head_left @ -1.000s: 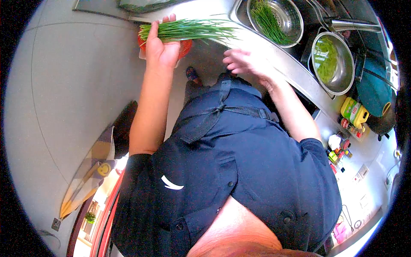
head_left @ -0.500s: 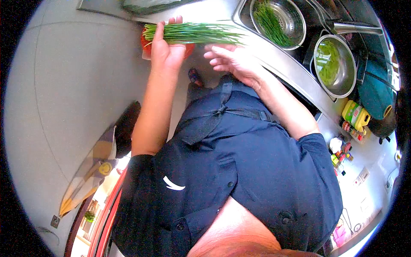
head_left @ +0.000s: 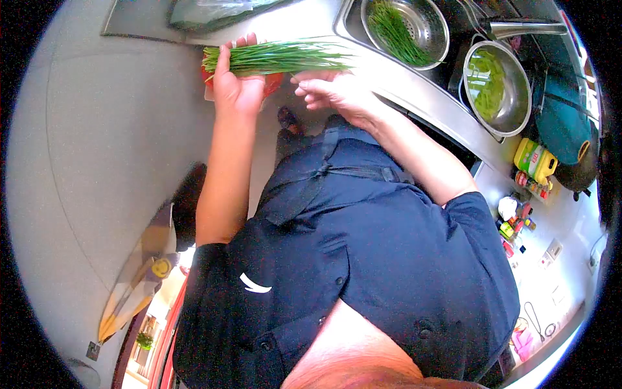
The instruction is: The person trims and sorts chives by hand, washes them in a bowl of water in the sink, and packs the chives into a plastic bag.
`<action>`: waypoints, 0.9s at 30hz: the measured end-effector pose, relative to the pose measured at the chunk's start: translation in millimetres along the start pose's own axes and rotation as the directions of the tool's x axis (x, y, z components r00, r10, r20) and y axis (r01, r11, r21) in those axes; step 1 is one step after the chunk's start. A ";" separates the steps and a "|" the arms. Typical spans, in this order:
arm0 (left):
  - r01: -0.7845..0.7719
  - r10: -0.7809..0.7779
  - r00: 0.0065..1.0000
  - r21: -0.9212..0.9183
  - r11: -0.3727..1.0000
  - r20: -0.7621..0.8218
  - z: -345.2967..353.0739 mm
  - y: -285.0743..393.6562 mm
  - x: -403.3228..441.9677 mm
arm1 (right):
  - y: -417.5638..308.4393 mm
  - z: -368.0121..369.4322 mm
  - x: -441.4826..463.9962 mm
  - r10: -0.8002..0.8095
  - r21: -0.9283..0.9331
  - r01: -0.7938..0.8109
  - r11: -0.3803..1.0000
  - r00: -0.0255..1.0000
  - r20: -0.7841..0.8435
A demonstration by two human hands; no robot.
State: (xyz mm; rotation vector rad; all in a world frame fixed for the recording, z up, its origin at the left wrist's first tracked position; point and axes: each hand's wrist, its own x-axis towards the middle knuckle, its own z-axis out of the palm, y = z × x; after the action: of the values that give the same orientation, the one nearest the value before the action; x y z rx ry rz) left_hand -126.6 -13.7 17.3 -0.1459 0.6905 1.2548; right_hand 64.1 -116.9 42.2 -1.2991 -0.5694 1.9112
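Note:
A bundle of long thin green stalks lies across my left hand, whose thumb and fingers wrap round it near its left end. Under the bundle shows part of a red container. My right hand is just below the loose right-hand ends, with thumb and forefinger close together at the stalks; whether it pinches one is too small to tell. More green stalks lie in a perforated metal colander at the upper right.
A steel bowl with pale green pieces in liquid sits beside the colander by the sink edge. Further right are a yellow bottle, small jars and a teal item. A plastic bag lies at the top.
My right hand has come in leftwards to the stalks, its fingers drawing closer together. My left hand keeps its hold on the bundle. The whole view has shifted slightly.

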 end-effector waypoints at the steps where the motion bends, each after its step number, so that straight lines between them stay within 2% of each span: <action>1: 0.009 -0.009 0.999 0.001 1.000 0.031 -1.3 0.5 -0.5 | 0.2 0.4 0.0 -0.004 -0.006 0.004 1.000 1.000 0.010; 15: 0.057 -0.055 0.993 -0.015 0.998 0.104 -5.0 3.8 4.9 | 5.6 -0.4 5.9 -0.078 -0.044 0.079 0.996 0.997 0.023; 27: 0.068 -0.069 0.992 0.018 0.998 0.101 2.3 1.7 6.8 | -4.0 0.4 12.3 -0.095 -0.259 0.094 0.961 0.995 0.008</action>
State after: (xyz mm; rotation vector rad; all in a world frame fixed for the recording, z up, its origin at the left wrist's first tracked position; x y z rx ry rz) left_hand -126.3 -6.5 15.8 -0.0925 0.6016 1.1830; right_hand 62.5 -104.8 37.9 -1.4105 -0.8875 1.7986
